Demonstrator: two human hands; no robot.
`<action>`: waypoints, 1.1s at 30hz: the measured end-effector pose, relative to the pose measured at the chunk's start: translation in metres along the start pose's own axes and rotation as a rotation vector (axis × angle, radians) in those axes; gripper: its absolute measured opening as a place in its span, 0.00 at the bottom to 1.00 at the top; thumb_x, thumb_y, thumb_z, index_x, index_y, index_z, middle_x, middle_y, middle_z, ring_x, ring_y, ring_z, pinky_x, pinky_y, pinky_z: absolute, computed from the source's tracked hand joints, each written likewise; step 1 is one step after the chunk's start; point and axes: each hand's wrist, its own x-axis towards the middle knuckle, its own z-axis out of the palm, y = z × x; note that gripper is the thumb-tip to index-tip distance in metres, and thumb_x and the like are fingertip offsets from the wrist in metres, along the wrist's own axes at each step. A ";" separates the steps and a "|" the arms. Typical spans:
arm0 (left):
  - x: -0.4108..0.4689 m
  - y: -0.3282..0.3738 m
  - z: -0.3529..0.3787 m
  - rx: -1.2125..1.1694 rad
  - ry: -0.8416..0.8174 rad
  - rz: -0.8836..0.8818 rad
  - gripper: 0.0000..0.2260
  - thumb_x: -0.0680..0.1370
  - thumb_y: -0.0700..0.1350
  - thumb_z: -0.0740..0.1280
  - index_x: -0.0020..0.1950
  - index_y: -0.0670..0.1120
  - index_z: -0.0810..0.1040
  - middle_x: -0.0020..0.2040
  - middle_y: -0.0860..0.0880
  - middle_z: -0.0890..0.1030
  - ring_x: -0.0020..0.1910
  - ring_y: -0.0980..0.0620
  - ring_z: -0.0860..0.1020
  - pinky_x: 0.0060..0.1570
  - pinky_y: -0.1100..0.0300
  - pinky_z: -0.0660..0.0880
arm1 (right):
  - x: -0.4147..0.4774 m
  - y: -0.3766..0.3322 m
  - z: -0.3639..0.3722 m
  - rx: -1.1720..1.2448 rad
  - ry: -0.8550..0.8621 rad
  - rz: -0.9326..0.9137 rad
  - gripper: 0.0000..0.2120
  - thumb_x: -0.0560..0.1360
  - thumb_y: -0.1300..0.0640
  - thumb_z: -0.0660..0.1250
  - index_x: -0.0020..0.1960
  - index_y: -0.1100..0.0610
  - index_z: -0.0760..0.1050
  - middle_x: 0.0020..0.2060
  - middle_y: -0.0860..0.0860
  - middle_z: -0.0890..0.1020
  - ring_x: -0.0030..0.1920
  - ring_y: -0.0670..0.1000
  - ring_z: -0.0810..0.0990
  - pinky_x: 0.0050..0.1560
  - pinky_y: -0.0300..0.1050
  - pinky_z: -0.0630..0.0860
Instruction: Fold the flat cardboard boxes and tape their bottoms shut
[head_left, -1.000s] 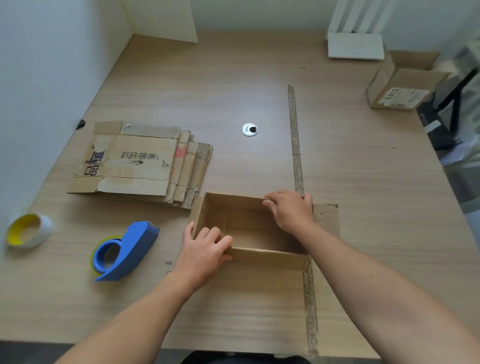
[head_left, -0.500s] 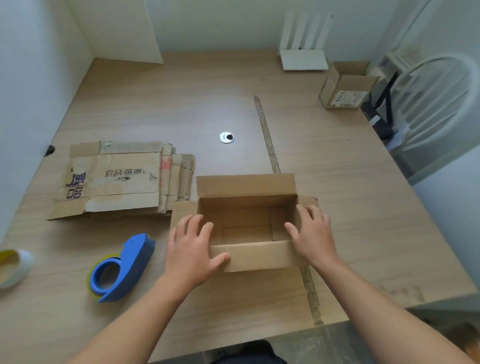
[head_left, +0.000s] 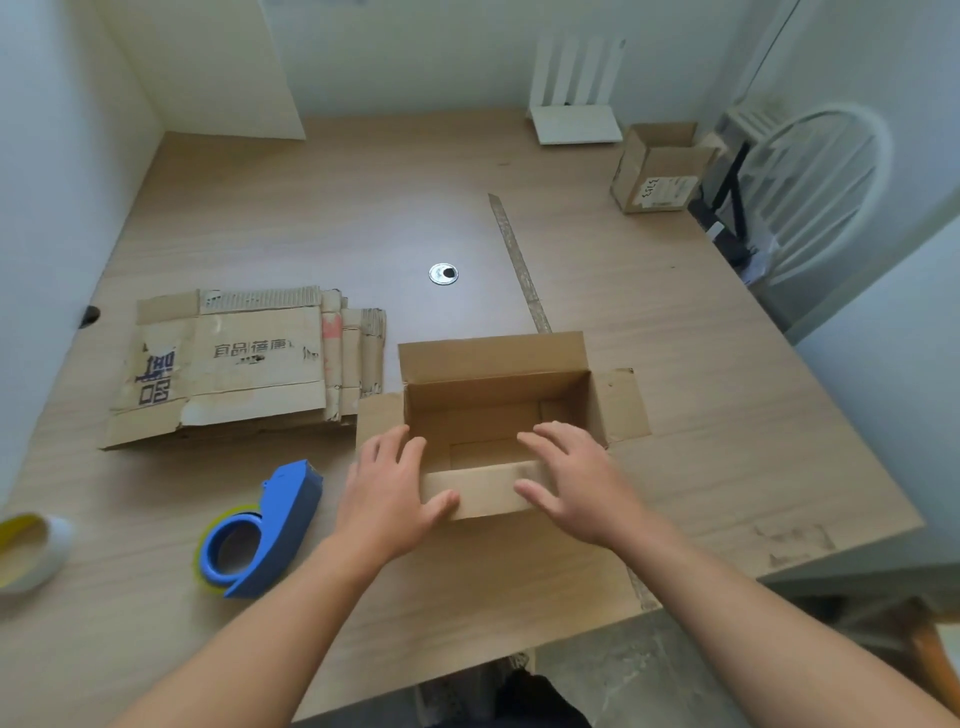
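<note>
Head view: open brown cardboard box (head_left: 493, 358) beneath left grip (head_left: 387, 488) and right grip (head_left: 571, 483); fingers straight, apart, resting on near flap.

Open box (head_left: 493, 358): plain brown cardboard. Flat boxes (head_left: 234, 374): brown, dark printed characters, one reddish patch. Tape dispenser (head_left: 285, 514): blue, yellow-green roll inside. Loose tape roll (head_left: 28, 551): yellow and white. Table (head_left: 311, 218): pale wood grain. Far box (head_left: 654, 163): brown, white label.
</note>
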 end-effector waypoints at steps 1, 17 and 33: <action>-0.003 -0.002 -0.004 0.027 0.010 0.017 0.34 0.76 0.67 0.61 0.77 0.50 0.62 0.78 0.50 0.59 0.76 0.48 0.56 0.72 0.49 0.60 | -0.003 -0.007 0.006 -0.049 -0.058 -0.058 0.33 0.77 0.33 0.55 0.78 0.46 0.60 0.74 0.47 0.65 0.76 0.50 0.59 0.77 0.55 0.57; 0.001 -0.015 -0.050 0.215 0.153 0.199 0.32 0.72 0.67 0.51 0.62 0.48 0.78 0.56 0.51 0.80 0.53 0.47 0.78 0.51 0.53 0.75 | 0.029 -0.013 -0.004 -0.177 -0.140 0.024 0.30 0.75 0.38 0.68 0.72 0.43 0.62 0.65 0.47 0.69 0.68 0.54 0.66 0.76 0.63 0.53; 0.186 0.075 -0.103 0.334 0.147 0.204 0.22 0.78 0.62 0.60 0.65 0.50 0.74 0.60 0.51 0.78 0.59 0.47 0.75 0.57 0.53 0.69 | 0.175 0.102 -0.115 -0.198 -0.023 -0.026 0.30 0.75 0.41 0.69 0.74 0.43 0.63 0.66 0.48 0.68 0.69 0.54 0.64 0.77 0.62 0.45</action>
